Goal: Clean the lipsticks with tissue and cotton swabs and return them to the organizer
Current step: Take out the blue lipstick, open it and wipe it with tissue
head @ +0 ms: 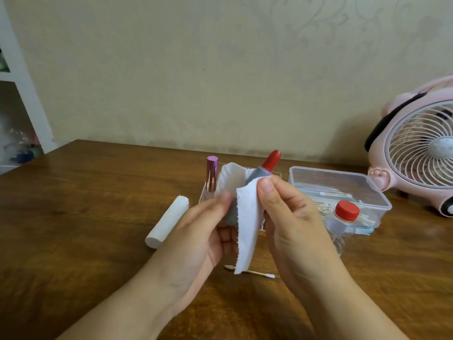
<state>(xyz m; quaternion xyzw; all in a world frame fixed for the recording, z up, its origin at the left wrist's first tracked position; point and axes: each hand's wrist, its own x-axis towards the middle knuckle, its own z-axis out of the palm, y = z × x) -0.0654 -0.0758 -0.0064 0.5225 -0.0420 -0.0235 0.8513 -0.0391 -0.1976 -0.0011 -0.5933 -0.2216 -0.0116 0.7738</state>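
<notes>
An uncapped red lipstick (271, 160) with a grey tube tilts up to the right above the table. My left hand (203, 231) grips the lower part of its tube. My right hand (289, 212) pinches a white tissue (247, 227) against the tube just below the red tip. The tissue wraps the tube and hangs down between my hands. Behind them stands a clear organizer (205, 195) with a capped pink metallic lipstick (211, 173) upright in it. A used cotton swab (255, 272) lies on the table under the tissue.
A white tissue roll (167, 222) lies left of my hands. To the right sit a clear box of cotton swabs (338, 185) and a small red-capped bottle (343, 217). A pink fan (416, 153) stands at the far right on the wooden table (85, 204).
</notes>
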